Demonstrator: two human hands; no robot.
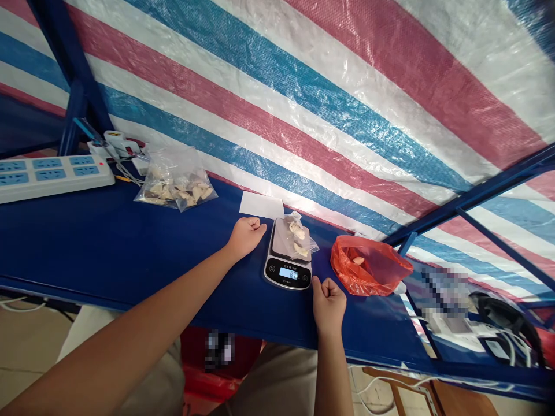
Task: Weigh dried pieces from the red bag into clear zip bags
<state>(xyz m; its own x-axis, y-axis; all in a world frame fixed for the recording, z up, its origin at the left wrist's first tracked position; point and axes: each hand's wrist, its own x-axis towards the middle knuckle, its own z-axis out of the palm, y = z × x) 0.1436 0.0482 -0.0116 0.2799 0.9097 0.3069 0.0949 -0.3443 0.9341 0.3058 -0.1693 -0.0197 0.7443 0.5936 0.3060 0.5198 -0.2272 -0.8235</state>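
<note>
A digital kitchen scale lies on the blue table, its display lit with a small number I cannot read surely. On its plate rests a small clear plastic bag with pale, dried-looking pieces in it. My left hand is a loose fist on the table just left of the scale. To the scale's lower right, my right hand is curled closed too, close to its corner. Nothing shows in either hand. An orange-red plastic bag stands open right of the scale, with a pale piece inside.
A larger clear bag of pale pieces sits at the left back, near a white power strip and plugs. White paper lies behind the scale. A striped plastic sheet hangs behind the blue table; blue frame bars rise right.
</note>
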